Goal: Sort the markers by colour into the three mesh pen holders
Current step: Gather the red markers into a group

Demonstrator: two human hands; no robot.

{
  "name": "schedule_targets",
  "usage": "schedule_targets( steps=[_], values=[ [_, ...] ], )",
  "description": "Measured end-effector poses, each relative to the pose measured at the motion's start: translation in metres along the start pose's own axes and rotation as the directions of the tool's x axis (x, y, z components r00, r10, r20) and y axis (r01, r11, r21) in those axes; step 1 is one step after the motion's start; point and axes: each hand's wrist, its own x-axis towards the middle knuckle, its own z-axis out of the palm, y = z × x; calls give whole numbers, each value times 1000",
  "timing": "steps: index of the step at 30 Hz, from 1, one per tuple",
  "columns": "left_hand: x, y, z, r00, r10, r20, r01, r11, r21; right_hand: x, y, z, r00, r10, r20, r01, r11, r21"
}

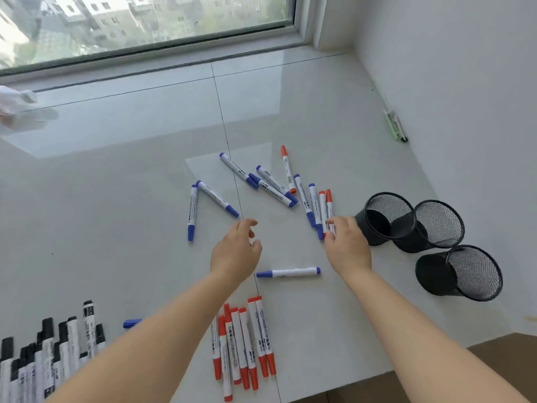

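Head view puts my right hand [347, 242] on the near ends of two red markers [327, 210], fingers curled over them in what looks like a pinch. Their long axes run near to far, side by side, touching two blue markers [311, 205] on their left. My left hand [236, 251] hovers loosely spread, holding nothing. Just right of the right hand stand the three mesh pen holders [386, 219], apparently empty, so that hand is nearer. Sorted red markers [244, 347] lie near me.
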Motion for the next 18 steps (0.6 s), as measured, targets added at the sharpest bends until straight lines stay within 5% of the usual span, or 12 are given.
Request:
schedule_targets(
  steps=[10,18],
  values=[
    [109,42,-12,991,131,18,-132,974,183,48,5,14,999,3,36,2,989,-150],
    [171,70,9,986,149,78,-166,929,330,66,12,25,983,180,44,-179,983,-39]
  ],
)
